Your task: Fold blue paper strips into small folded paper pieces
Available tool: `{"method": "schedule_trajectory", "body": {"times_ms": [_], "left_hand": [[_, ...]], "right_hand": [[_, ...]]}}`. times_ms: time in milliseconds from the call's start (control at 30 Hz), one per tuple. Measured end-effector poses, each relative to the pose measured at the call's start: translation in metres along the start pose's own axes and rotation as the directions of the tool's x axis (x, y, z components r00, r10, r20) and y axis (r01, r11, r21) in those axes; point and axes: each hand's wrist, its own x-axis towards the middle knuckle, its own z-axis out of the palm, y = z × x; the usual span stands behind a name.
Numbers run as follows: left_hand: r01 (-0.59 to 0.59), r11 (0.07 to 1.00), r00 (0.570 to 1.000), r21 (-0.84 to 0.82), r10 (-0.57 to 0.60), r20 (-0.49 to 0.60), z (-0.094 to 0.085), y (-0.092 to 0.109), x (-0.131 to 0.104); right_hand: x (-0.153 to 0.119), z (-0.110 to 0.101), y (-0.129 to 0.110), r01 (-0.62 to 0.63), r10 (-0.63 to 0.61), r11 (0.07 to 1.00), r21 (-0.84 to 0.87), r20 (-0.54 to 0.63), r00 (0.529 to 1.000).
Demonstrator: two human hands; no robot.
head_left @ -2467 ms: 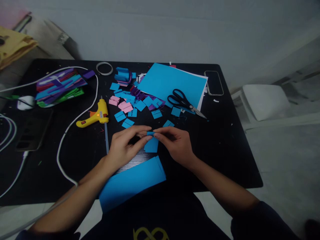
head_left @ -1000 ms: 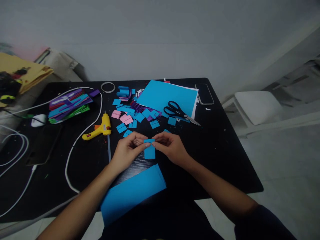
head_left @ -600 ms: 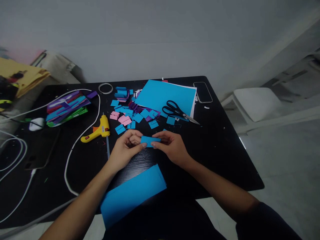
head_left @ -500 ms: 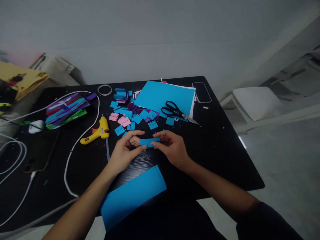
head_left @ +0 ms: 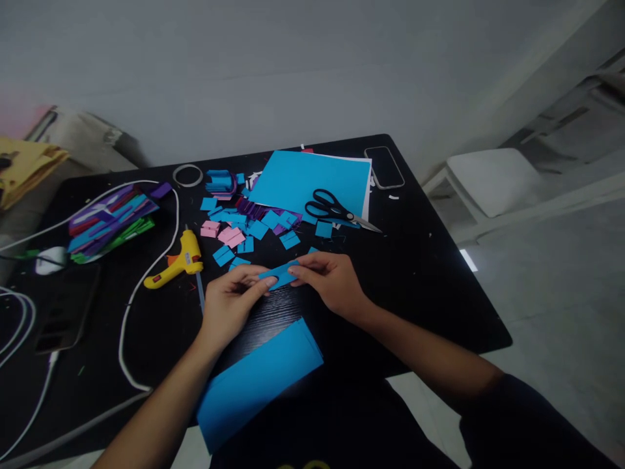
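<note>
Strip: A narrow blue strip (head_left: 280, 276), apparently folded, spans the two hands over the black table (head_left: 415, 273).
Left hand: The left hand (head_left: 229, 303) grips the strip's eight o'clock end, thumb on top.
Right hand: The right hand (head_left: 334, 280) pinches the two o'clock end between thumb and fingers.
Surroundings: From the strip, small squares (head_left: 290, 240) scatter toward eleven and twelve, scissors (head_left: 347, 216) rest between one and two, a yellow glue gun (head_left: 188, 254) lies near nine, and blue sheets (head_left: 261, 384) lie toward six.
Risk: Uneven thumb pressure could crease the strip crookedly; tugging both ends could tear it; a left elbow swing could snag the white cable (head_left: 120, 345).
</note>
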Motion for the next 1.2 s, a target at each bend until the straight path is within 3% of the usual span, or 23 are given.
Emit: {"method": "schedule_trajectory", "body": {"times_ms": [633, 900, 1200], "left_hand": [[0.016, 1.0, 1.0, -0.002, -0.016, 0.018, 0.0004, 0.0042, 0.0004], [-0.011, 0.999, 0.999, 0.046, 0.013, -0.035, 0.0022, 0.0003, -0.0033], [-0.002, 1.0, 0.999, -0.014, 0.002, -0.047, 0.0047, 0.0006, -0.0039]], "right_hand": [[-0.0024, -0.0005, -0.0023, -0.004, 0.004, 1.0, 0.015, 0.007, 1.0], [-0.0041, 0.0013, -0.0045, 0.006, -0.006, 1.0, 0.027, 0.006, 1.0], [-0.0038, 0.0016, -0.0009, 0.026, -0.026, 0.999, 0.034, 0.009, 1.0]]}}
